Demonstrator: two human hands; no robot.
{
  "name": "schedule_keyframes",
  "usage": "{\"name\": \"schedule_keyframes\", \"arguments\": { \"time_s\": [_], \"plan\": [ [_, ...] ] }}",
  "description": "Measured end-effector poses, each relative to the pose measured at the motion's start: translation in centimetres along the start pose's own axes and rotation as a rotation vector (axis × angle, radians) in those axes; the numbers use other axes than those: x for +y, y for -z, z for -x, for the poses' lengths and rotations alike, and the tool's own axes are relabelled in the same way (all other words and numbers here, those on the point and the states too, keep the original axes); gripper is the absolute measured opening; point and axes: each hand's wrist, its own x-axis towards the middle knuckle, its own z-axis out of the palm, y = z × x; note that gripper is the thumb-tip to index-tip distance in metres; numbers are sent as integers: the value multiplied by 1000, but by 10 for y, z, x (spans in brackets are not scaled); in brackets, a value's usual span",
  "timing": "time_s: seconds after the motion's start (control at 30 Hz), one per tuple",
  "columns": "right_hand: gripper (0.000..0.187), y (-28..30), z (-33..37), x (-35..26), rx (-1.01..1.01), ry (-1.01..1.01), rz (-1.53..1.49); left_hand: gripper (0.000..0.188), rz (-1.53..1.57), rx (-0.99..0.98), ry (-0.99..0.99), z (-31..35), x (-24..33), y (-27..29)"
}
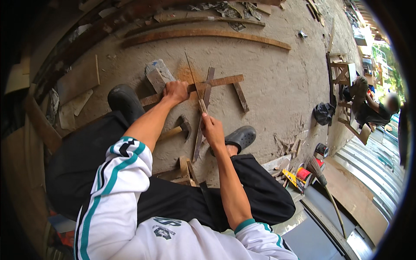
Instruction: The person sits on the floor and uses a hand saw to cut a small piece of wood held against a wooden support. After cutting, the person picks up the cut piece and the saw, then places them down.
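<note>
Left fingers point(178, 88): were wrapped over the wooden bar point(225, 81), left of its middle
Right fingers point(208, 122): had the saw point(202, 105) by its handle, near side of the bar
Saw blade: thin thing, lay right across the bar
Orange dust point(185, 73): sat just beyond the bar, kinda messy
Hammer point(186, 128): was chilling on the bar's near side
</note>
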Motion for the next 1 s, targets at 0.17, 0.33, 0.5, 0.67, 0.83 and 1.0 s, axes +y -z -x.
{"name": "schedule_keyframes", "arguments": {
  "time_s": [0.17,0.33,0.5,0.67,0.83,1.0],
  "plan": [
    [53,2,90,-15,49,40,114,20,14,-71,55,2,-10,-5],
    [50,33,139,5,37,28,94,20,20,-61,12,6,0,5],
    [55,-10,6,-15,70,46,83,21,-13,-37,7,-1,2,-1],
    [54,23,104,5,39,104,164,24,-7,-66,14,7,-2,5],
    [52,37,139,-3,32,-77,91,28,-28,-119,42,12,-6,2],
    [58,4,21,-9,65,14,78,34,-35,-68,12,1,10,4]
  ]
}}
